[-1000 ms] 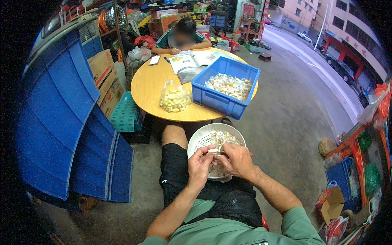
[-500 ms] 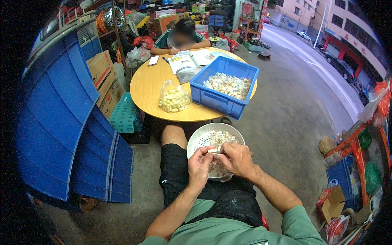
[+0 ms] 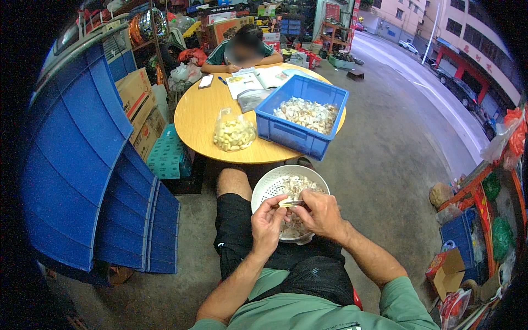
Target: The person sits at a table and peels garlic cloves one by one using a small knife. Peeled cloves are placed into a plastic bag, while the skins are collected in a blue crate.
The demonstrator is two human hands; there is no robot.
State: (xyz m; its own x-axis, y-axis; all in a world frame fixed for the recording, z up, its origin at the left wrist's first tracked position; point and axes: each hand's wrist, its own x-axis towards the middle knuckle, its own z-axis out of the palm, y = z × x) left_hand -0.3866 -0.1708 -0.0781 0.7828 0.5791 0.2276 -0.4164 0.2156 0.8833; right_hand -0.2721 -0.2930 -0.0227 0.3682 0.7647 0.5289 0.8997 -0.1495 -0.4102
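so both hands meet right over the white colander (image 3: 264, 190) sitting in the lap. left hand (image 3: 268, 224) pinches a small pale clove (image 3: 286, 203) at its fingertips, and the right hand (image 3: 322, 214) comes in from 3 o'clock, closed on a thin blade (image 3: 297, 203) that touches it. clove's long axis runs 9 to 3, left hand's nearer. blue crate (image 3: 300, 137) of more is at 12 on the round table (image 3: 201, 118)

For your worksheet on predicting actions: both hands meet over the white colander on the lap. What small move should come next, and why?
Probably strip the piece pinched between the left hand and right hand, then drop it into the white colander directly beneath.
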